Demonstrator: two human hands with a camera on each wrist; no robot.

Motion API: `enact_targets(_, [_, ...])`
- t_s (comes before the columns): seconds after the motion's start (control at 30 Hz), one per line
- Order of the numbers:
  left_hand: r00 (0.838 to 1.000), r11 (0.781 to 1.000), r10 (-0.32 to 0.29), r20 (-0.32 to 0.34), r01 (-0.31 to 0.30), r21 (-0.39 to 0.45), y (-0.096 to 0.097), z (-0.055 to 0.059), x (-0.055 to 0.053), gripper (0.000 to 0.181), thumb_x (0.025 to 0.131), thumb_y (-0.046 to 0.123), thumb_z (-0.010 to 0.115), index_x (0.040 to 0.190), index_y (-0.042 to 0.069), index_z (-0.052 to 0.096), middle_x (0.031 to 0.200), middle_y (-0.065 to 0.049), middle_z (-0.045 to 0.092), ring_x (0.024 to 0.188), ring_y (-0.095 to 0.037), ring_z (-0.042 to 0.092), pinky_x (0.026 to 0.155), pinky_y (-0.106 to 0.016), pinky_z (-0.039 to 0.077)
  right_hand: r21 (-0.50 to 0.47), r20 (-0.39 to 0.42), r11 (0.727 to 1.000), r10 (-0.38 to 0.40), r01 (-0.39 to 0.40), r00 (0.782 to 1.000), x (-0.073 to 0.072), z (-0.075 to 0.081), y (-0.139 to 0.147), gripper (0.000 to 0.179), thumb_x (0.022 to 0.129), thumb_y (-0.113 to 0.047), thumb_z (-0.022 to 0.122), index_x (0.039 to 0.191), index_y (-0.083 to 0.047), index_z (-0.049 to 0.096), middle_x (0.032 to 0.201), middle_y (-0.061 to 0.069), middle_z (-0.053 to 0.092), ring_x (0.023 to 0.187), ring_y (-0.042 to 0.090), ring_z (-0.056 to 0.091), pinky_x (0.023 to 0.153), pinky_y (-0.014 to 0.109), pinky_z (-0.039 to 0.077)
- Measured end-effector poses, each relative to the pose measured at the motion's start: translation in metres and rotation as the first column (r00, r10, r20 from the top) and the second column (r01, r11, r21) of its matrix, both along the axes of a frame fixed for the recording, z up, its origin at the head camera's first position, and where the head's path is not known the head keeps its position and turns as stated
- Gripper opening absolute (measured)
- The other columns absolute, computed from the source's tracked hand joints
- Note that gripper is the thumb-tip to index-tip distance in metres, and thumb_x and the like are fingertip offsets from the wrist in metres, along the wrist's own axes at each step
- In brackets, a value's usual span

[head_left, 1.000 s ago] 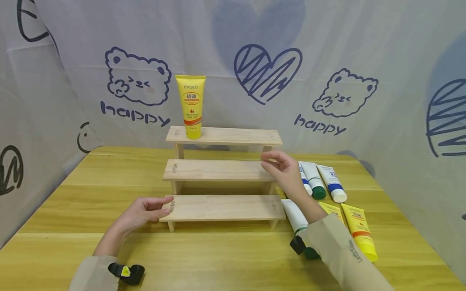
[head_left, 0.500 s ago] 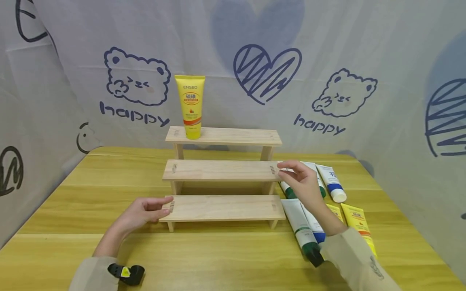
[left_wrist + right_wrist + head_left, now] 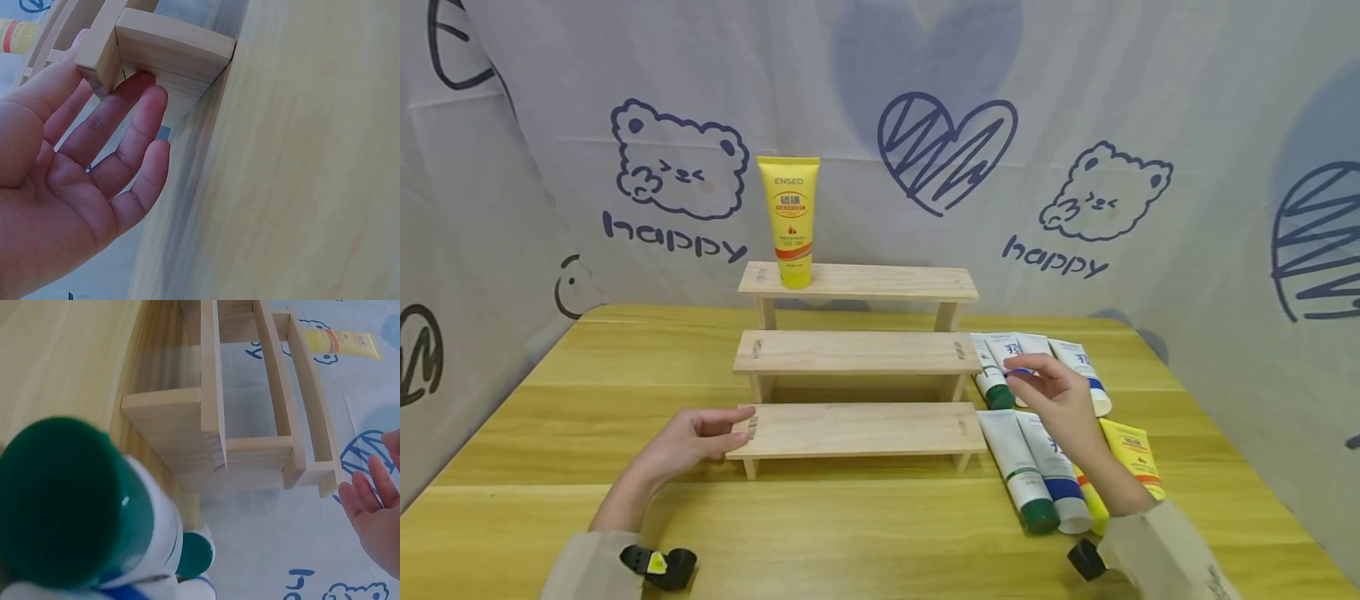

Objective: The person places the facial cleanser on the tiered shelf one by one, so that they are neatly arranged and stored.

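"What can you read?"
"In my head view, 'ENSEO' and '硫磺' on the standing yellow tube (image 3: 792,221), 'happy' twice on the cloth (image 3: 820,92)."
"And the white tube (image 3: 1051,467)?"
"Its blue print is too small for me."

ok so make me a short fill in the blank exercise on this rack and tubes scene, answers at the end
The upright yellow tube stands on the ____ level of the wooden rack.
The left hand touches the rack's ____ level.
In the front row, the white tube closest to the rack has a ____ cap.
The right hand holds ____.

Missing words: top; bottom; green; nothing
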State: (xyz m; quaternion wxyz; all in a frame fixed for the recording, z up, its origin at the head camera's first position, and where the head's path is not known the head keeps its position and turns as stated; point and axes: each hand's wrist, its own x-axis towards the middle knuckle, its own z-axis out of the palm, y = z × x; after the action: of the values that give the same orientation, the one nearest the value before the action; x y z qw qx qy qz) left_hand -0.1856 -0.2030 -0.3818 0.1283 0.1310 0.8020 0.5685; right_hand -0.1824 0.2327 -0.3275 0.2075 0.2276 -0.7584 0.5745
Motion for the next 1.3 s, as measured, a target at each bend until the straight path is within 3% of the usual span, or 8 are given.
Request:
enact_targets(0.27, [1.000,1.000,0.005,0.009,-0.005,0.001,0.000,0.000,0.000,0.052,0.085,0.022,0.062,0.128,-0.003,0.046,0.131,-0.026,0.039,0.078,-0.015,0.053,0.064,-0.032,0.047,0.027,0.018,0.999,-0.026,0.026,1.000,0.006,-0.008,0.020,0.016,0.083,0.010,0.055,0.099,0.011,0.057,0.097,0.009,0.060,0.089,0.011,0.058,0.077,0.019,0.045])
enact_targets(0.53, [1.000,1.000,0.011,0.005,-0.011,0.001,-0.001,-0.001,-0.001,0.052,0.084,0.022,0.063,0.127,-0.002,0.047,0.130,-0.025,0.040,0.077,-0.014,0.052,0.063,-0.031,0.047,0.002,0.011,0.999,-0.046,0.046,0.999,0.011,-0.014,0.039,0.016,0.082,0.011,0.055,0.098,0.008,0.058,0.098,0.013,0.059,0.092,0.010,0.056,0.079,0.017,0.043])
enact_targets(0.63, [1.000,1.000,0.012,0.001,-0.012,0.001,0.000,-0.001,0.000,0.052,0.084,0.022,0.063,0.127,-0.002,0.047,0.130,-0.024,0.040,0.078,-0.014,0.052,0.063,-0.031,0.047,-0.018,0.002,0.999,-0.035,0.035,0.999,0.010,-0.023,0.051,0.016,0.082,0.011,0.056,0.098,0.008,0.059,0.098,0.013,0.059,0.092,0.011,0.056,0.079,0.017,0.043])
enact_targets(0.77, [1.000,1.000,0.017,0.005,-0.017,-0.002,0.000,0.000,0.001,0.052,0.085,0.023,0.063,0.127,-0.002,0.047,0.131,-0.024,0.041,0.080,-0.015,0.051,0.064,-0.031,0.047,-0.002,-0.034,1.000,-0.004,0.004,0.999,0.003,-0.047,0.075,0.018,0.082,0.010,0.057,0.100,0.006,0.059,0.099,0.014,0.059,0.091,0.013,0.058,0.077,0.019,0.045])
enact_targets(0.87, [1.000,1.000,0.017,0.004,-0.017,-0.005,0.000,0.001,0.001,0.052,0.085,0.023,0.063,0.127,-0.002,0.047,0.131,-0.024,0.041,0.080,-0.016,0.051,0.064,-0.031,0.047,0.020,-0.026,0.999,-0.029,0.030,0.999,-0.004,-0.069,0.098,0.022,0.082,0.009,0.057,0.103,0.005,0.059,0.102,0.018,0.057,0.091,0.018,0.058,0.076,0.020,0.046])
enact_targets(1.0, [1.000,1.000,0.015,0.002,-0.015,-0.003,0.000,0.000,0.000,0.052,0.085,0.022,0.062,0.127,-0.002,0.047,0.130,-0.024,0.041,0.080,-0.015,0.052,0.063,-0.031,0.047,0.021,0.047,0.994,-0.110,0.109,0.993,-0.011,-0.092,0.123,0.023,0.083,0.005,0.059,0.106,0.003,0.059,0.106,0.018,0.056,0.093,0.025,0.057,0.077,0.022,0.046])
enact_targets(1.17, [1.000,1.000,0.012,0.002,-0.012,-0.003,-0.001,-0.001,0.000,0.052,0.085,0.022,0.062,0.127,-0.003,0.046,0.130,-0.024,0.041,0.078,-0.015,0.052,0.063,-0.031,0.047,0.056,0.070,0.982,-0.185,0.182,0.980,-0.008,-0.098,0.135,0.023,0.084,0.001,0.060,0.106,0.001,0.059,0.107,0.014,0.057,0.093,0.023,0.057,0.076,0.023,0.046])
enact_targets(1.3, [1.000,1.000,0.008,-0.006,-0.008,-0.006,-0.001,-0.001,0.000,0.052,0.085,0.023,0.062,0.128,-0.002,0.047,0.129,-0.024,0.042,0.077,-0.015,0.052,0.064,-0.031,0.047,0.060,0.019,0.984,-0.171,0.169,0.985,0.001,-0.091,0.138,0.021,0.082,0.007,0.058,0.103,0.003,0.060,0.103,0.012,0.059,0.090,0.018,0.059,0.073,0.021,0.046])
